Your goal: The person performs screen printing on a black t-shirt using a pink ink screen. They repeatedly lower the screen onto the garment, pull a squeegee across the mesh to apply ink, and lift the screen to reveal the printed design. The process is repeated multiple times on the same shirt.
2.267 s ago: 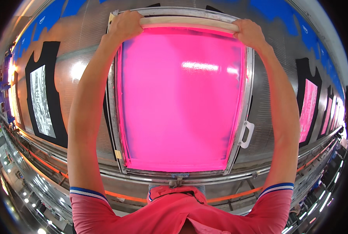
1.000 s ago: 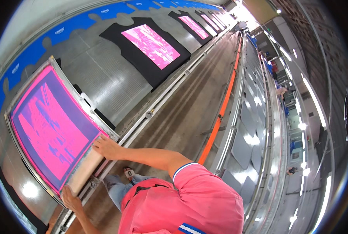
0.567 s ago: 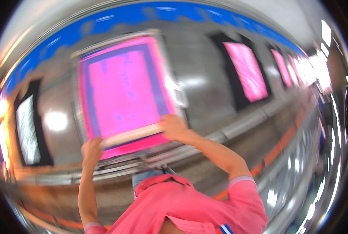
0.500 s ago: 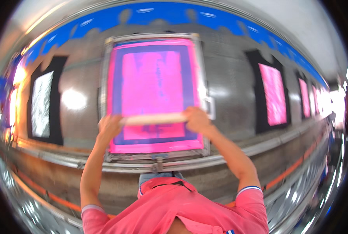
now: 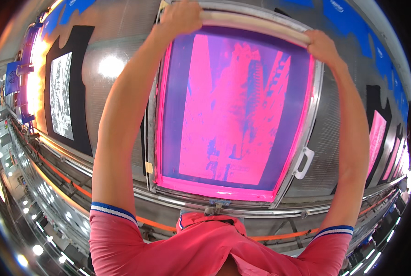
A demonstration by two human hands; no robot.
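Note:
A long pale squeegee (image 5: 256,25) lies across the far end of a silver-framed printing screen (image 5: 174,110). My left hand (image 5: 180,18) is closed round its left end, and my right hand (image 5: 323,45) grips the right end. Both arms are stretched far forward. Pink ink covers the patterned stencil area (image 5: 230,119) in the middle of the screen, with a purple border round it. A thicker band of pink ink (image 5: 219,188) lies along the near edge. Whatever is under the screen is hidden.
A white handle (image 5: 300,175) sticks out from the frame's right side. Left on the metal table lies a black garment (image 5: 82,96) with a white print; to the right is another black garment (image 5: 375,97) with a pink print. A metal rail (image 5: 168,202) runs along the near edge.
Both hands have moved the squeegee from the lower part of the screen away to its far end. My view has also shifted and tilted, so the screen looks larger.

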